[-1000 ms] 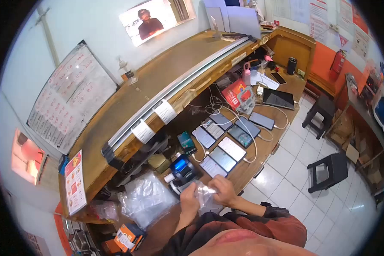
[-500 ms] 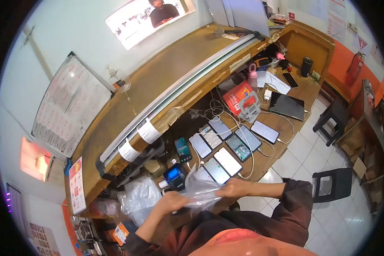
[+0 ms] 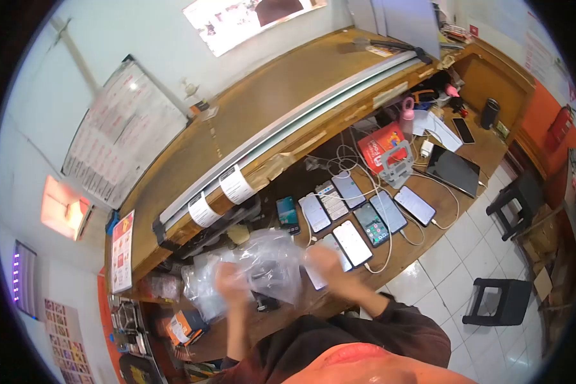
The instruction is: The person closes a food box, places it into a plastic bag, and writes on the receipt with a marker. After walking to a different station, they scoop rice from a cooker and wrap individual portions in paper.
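Note:
A clear plastic bag [image 3: 269, 259] is spread between my two hands, above the lower desk. My left hand [image 3: 232, 281] is at the bag's left side, blurred by motion, its fingers closed near the plastic. At the bag's right edge is my right hand [image 3: 324, 261], also smeared, close to a phone with a lit screen [image 3: 352, 243]. More clear plastic [image 3: 201, 288] lies to the left, beside and partly behind my left hand. The bag hides most of a dark device [image 3: 265, 302] on the desk.
Several phones with cables lie right of the bag, near a grey stand [image 3: 397, 166], a red box [image 3: 379, 146] and a black tablet [image 3: 453, 169]. A raised wooden counter [image 3: 269, 96] runs behind. Black stools [image 3: 499, 301] stand on the floor at right.
The bag, stretched tight between my hands before, is now wider and puffed out. My hands are farther apart, the left one moved left. The view has shifted, so the room appears moved right.

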The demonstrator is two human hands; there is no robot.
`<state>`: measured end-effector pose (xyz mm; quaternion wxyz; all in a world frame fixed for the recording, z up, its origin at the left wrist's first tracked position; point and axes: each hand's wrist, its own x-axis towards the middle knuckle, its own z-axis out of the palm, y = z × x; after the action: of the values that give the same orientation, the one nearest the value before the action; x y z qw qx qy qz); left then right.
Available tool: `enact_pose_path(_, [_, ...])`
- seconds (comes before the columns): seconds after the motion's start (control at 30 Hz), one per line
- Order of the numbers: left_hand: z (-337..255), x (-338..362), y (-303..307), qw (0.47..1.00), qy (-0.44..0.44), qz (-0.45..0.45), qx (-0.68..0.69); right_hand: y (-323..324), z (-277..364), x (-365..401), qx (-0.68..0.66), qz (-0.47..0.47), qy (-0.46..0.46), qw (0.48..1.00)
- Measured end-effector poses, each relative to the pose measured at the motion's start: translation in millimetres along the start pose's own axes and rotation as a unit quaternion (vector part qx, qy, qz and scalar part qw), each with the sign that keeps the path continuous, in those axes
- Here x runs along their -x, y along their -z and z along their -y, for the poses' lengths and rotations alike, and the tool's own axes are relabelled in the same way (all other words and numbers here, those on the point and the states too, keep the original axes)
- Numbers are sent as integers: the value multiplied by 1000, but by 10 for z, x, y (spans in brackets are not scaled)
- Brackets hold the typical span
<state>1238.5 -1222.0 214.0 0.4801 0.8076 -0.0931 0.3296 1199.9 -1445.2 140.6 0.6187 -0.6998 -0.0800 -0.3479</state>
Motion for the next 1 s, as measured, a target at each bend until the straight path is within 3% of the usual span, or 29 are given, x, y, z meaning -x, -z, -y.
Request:
enact_pose_path(0.03, [148, -128, 220, 987, 70, -41, 138, 215, 11, -122, -44, -52, -167, 984])
enact_pose_path(0.07, [270, -192, 325, 973, 90, -76, 197, 161, 51, -162, -41, -42, -166, 984])
enact_pose_path(0.13, [402, -99, 257, 982, 70, -96, 147, -127, 170, -194, 46, -35, -2, 998])
enact_pose_path(0.17, [459, 9, 160, 996, -4, -86, -29, -303, 260, -192, 87, -31, 81, 992])
enact_pose_path(0.2, [618, 142, 157, 955, -97, -92, -266, -494, 459, -187, 47, -14, 170, 984])
enact_pose_path(0.23, [807, 168, 254, 898, -143, -124, -398, -441, 190, -87, 47, -3, 172, 984])
enact_pose_path(0.27, [532, 37, 422, 988, -13, -121, -98, -278, -318, 33, 4, -58, 18, 998])
enact_pose_path(0.3, [447, -29, 538, 964, 112, -108, 215, -234, -306, -13, 70, -77, -16, 994])
enact_pose_path(0.33, [501, 3, 591, 962, 118, -118, 216, -190, -292, -59, 134, -91, -53, 985])
enact_pose_path(0.37, [575, 82, 624, 979, 75, -113, 152, -190, 39, -210, 299, -68, 35, 951])
enact_pose_path(0.43, [652, 194, 679, 995, -19, -92, 19, -768, 308, 91, 159, -11, 146, 976])
enact_pose_path(0.47, [296, 308, 756, 994, 110, 10, -1, -790, 311, 104, 158, -5, 145, 977])
enact_pose_path(0.5, [395, 294, 994, 993, 114, 7, -2, -707, 229, 15, 204, 1, 31, 978])
enact_pose_path(0.57, [732, 220, 1661, 973, 134, -172, -75, -659, 153, -2, 289, 12, -201, 936])
enact_pose_path(0.6, [936, 278, 1928, 983, 113, -95, -105, -808, 295, 171, 291, 16, -206, 934])
enact_pose_path(0.63, [1035, 422, 2061, 983, 117, -95, -106, -1012, 520, 323, 342, 83, -75, 933])
enact_pose_path(0.67, [1094, 513, 2115, 983, 110, -37, -139, -1244, 755, 392, 385, 142, 65, 910])
enact_pose_path(0.7, [1007, 532, 2148, 979, 102, 22, -175, -1516, 1056, 600, 342, 278, 120, 890])
enact_pose_path(0.73, [856, 630, 2161, 975, 130, 73, -163, -1817, 1390, 868, 280, 325, 74, 900])
enact_pose_path(0.77, [767, 714, 2173, 954, 183, 154, -180, -2080, 1492, 1137, 272, 338, 129, 892])
enact_pose_path(0.83, [786, 930, 2329, 944, 95, 215, -231, -2378, 1407, 1458, 263, 349, 179, 881])
enact_pose_path(0.9, [1228, 928, 2835, 936, -2, 216, -276, -2552, 951, 1556, 429, 494, 104, 749])
enact_pose_path(0.93, [1316, 861, 3069, 935, 70, 176, -299, -2545, 770, 1517, 434, 445, 182, 762])
enact_pose_path(0.97, [1305, 731, 3313, 908, 69, 184, -371, -2481, 1146, 1339, 437, 395, 164, 791])
enact_pose_path(1.0, [1050, 606, 3439, 924, 58, 105, -363, -2420, 1499, 1214, 393, 369, 158, 827])
